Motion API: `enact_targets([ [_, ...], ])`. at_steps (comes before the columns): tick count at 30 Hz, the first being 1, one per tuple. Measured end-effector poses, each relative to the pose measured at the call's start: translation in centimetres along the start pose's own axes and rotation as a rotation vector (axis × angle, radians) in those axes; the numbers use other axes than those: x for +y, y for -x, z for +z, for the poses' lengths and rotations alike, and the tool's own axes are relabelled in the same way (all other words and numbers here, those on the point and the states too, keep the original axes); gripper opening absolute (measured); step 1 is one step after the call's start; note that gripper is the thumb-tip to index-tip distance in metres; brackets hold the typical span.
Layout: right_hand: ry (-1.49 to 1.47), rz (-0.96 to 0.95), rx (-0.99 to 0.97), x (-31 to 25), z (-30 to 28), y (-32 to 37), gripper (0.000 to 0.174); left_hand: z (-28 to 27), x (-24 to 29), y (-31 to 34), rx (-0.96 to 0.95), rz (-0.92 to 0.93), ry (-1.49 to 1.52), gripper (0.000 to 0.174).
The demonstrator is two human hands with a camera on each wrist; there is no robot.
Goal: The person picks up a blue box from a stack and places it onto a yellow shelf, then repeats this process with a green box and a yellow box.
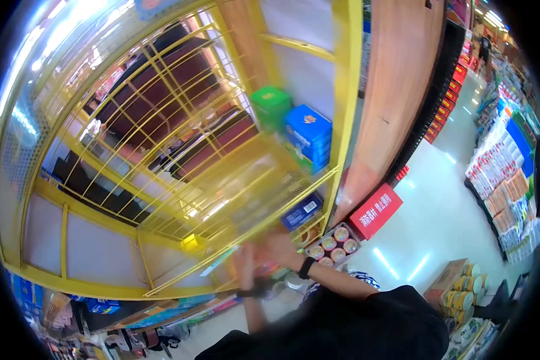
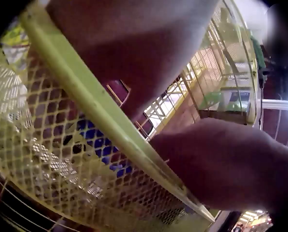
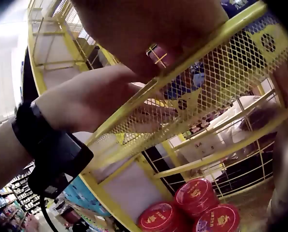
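Note:
A yellow mesh shelf (image 1: 255, 186), blurred in the head view, sits inside a yellow wire rack (image 1: 348, 84). Both hands are at its near edge: my left hand (image 1: 243, 267) and, just right of it, my right hand (image 1: 277, 249). The left wrist view has my left hand (image 2: 134, 43) over the rim (image 2: 100, 104), its fingertips hidden. From the right wrist, my right hand (image 3: 149, 29) bends down to the rim (image 3: 212, 41), and the fingers of my left hand (image 3: 86, 99) show through the mesh. A small yellow block (image 1: 193, 244) is left of the hands.
Green (image 1: 271, 103) and blue boxes (image 1: 309, 129) stand at the rack's right side. A dark blue box (image 1: 303, 211), round tubs (image 1: 330, 246) and a red sign (image 1: 375, 210) are lower right. Red round tins (image 3: 197, 195) are below the mesh. A stocked display (image 1: 504, 174) lines the aisle.

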State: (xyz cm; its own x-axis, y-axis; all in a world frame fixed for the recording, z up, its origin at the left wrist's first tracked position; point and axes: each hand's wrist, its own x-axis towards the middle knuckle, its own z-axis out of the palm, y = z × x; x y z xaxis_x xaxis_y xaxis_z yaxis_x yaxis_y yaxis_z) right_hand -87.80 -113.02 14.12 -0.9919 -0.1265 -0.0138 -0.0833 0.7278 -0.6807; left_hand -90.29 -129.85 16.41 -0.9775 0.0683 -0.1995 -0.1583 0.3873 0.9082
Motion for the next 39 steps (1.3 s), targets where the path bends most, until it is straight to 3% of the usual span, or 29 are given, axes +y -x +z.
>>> enact_targets([
  [2, -0.004, -0.076, 0.055, 0.0, -0.6, 1.3, 0.043, 0.3, 0.6, 0.5, 0.025, -0.015, -0.066, 0.053],
  [4, -0.087, -0.221, 0.281, -0.6, -1.7, 3.4, 0.043, 0.6, 1.0, 1.0, 0.058, 0.009, -0.138, 0.053],
  [7, -0.202, -0.319, 0.441, -0.2, -3.4, 7.0, 0.039, 1.5, -2.7, 1.2, 0.215, 0.273, -0.234, 0.049],
  [8, -0.211, -0.316, 0.442, 0.0, -4.3, 8.6, 0.038, 2.0, -2.7, 1.5, 0.279, 0.389, -0.262, 0.048],
  [10, -0.229, -0.299, 0.442, 0.8, -6.3, 12.1, 0.037, 3.2, -1.2, 3.7, 0.318, 0.368, -0.276, 0.039],
  [13, -0.24, -0.126, 0.129, 3.7, -9.7, 17.0, 0.036, 5.7, 2.4, 7.0, 0.265, 0.395, -0.2, 0.024],
  [14, -0.179, -0.16, 0.26, 5.1, -9.7, 18.7, 0.029, 6.8, 3.6, 8.1, 0.231, 0.411, -0.157, 0.019],
  [17, -0.201, -0.201, 0.283, 9.8, -11.2, 22.6, 0.03, 12.1, 7.9, 11.4, 0.093, 0.234, -0.013, 0.009],
  [19, -0.317, -0.052, 0.153, 12.3, -13.1, 25.8, 0.035, 16.5, 6.2, 11.1, -0.091, 0.327, 0.001, 0.013],
  [21, -0.335, 0.096, 0.131, 14.0, -14.6, 29.1, 0.037, 21.8, 7.2, 12.2, -0.297, 0.331, -0.04, 0.015],
  [23, -0.317, 0.113, 0.183, 17.4, -15.0, 32.8, 0.036, 27.3, 8.9, 14.2, -0.504, 0.342, -0.111, 0.021],
  [25, -0.23, 0.12, 0.365, 19.7, -16.8, 36.4, 0.03, 32.8, 11.4, 17.1, -0.736, 0.364, -0.074, 0.024],
  [26, -0.325, 0.18, 0.313, 19.6, -19.8, 38.8, 0.03, 36.0, 11.1, 17.1, -0.797, 0.491, -0.234, 0.028],
  [29, -0.376, 0.266, 0.454, 24.9, -21.2, 45.2, 0.032, 45.1, 12.8, 21.3, -0.98, 0.432, -0.233, 0.029],
  [30, -0.4, 0.274, 0.538, 25.3, -23.4, 47.7, 0.032, 47.6, 14.4, 23.2, -1.052, 0.498, -0.22, 0.03],
  [33, -0.268, 0.58, 0.589, 26.3, -28.4, 54.8, 0.032, 54.9, 17.0, 27.4, -1.32, 0.591, -0.264, 0.032],
  [34, -0.336, 0.567, 0.79, 27.7, -28.0, 57.0, 0.031, 57.3, 17.5, 28.4, -1.374, 0.651, -0.355, 0.033],
  [37, -0.404, 0.767, 1.041, 31.6, -28.0, 63.8, 0.033, 65.2, 16.7, 30.5, -1.551, 0.75, -0.391, 0.036],
  [39, -0.409, 0.888, 1.221, 33.1, -28.5, 67.2, 0.029, 67.9, 20.0, 33.2, -1.617, 0.767, -0.441, 0.037],
])
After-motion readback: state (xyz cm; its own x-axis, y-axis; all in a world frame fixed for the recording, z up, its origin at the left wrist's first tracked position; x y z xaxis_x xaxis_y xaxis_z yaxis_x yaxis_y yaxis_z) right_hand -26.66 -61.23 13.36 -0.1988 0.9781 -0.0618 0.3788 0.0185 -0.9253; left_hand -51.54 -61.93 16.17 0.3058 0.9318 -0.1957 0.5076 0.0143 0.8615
